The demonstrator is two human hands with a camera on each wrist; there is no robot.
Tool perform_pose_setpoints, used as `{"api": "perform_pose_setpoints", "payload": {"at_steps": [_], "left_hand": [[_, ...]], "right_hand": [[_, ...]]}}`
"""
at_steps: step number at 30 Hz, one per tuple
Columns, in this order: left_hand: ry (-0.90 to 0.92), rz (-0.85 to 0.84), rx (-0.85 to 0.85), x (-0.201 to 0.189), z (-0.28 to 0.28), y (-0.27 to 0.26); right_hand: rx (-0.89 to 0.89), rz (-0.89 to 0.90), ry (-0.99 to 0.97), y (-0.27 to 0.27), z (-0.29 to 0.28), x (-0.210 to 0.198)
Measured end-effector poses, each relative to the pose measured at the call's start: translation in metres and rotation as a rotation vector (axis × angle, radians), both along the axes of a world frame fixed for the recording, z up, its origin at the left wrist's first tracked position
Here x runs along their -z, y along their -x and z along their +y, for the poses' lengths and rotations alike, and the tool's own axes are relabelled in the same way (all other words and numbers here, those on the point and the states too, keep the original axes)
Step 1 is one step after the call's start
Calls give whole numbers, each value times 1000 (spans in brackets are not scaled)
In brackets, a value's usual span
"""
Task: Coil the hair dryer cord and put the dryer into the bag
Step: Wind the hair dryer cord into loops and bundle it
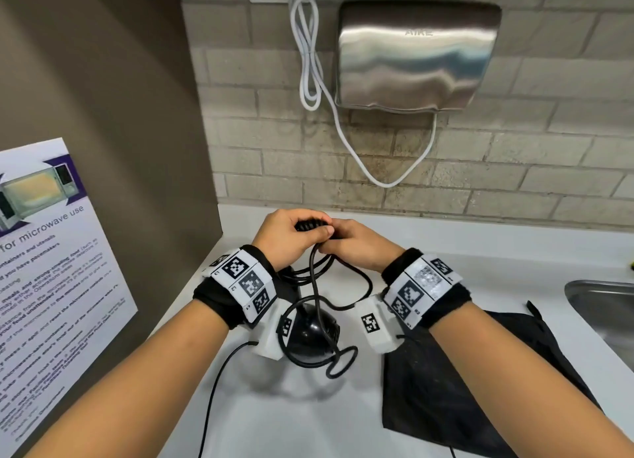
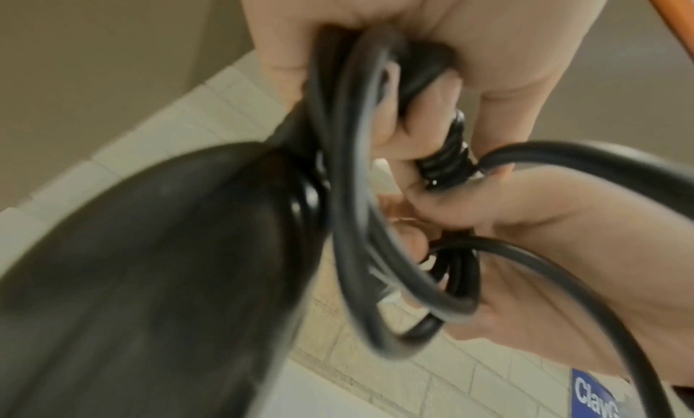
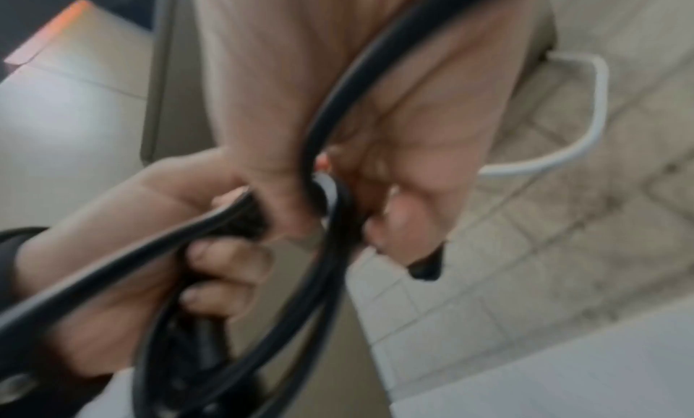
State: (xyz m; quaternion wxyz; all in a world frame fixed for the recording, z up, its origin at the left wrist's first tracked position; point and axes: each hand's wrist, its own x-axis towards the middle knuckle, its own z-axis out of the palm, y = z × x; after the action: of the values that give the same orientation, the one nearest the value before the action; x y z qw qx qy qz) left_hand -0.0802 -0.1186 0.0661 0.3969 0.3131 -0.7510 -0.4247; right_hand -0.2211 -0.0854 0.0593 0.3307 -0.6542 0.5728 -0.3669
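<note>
A black hair dryer (image 1: 310, 334) hangs head-down below my hands, over the white counter (image 1: 446, 252). My left hand (image 1: 291, 238) grips its handle together with several loops of the black cord (image 1: 343, 279); the ribbed cord sleeve (image 1: 310, 225) sticks out above my fist. In the left wrist view the dryer body (image 2: 150, 276) fills the lower left and the loops (image 2: 360, 216) pass through my left hand (image 2: 375, 23). Beside it, my right hand (image 1: 356, 248) pinches the cord (image 3: 326, 246). The black bag (image 1: 463, 372) lies flat on the counter under my right forearm.
A steel hand dryer (image 1: 415, 53) with a white cable (image 1: 308, 63) hangs on the tiled wall behind. A steel sink (image 1: 603, 306) lies at the right edge. A microwave poster (image 1: 51, 286) covers the brown side wall on the left.
</note>
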Motion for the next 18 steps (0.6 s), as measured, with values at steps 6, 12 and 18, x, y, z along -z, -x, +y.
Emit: {"api": "perform_pose_setpoints", "payload": {"at_steps": [6, 12, 18], "left_hand": [[-32, 61, -41, 0, 0, -15], [-107, 82, -70, -1, 4, -21], [-226, 148, -80, -3, 9, -31]], "right_hand": [[-118, 441, 55, 24, 6, -1], [522, 745, 101, 62, 2, 33], [654, 673, -388, 106, -12, 59]]}}
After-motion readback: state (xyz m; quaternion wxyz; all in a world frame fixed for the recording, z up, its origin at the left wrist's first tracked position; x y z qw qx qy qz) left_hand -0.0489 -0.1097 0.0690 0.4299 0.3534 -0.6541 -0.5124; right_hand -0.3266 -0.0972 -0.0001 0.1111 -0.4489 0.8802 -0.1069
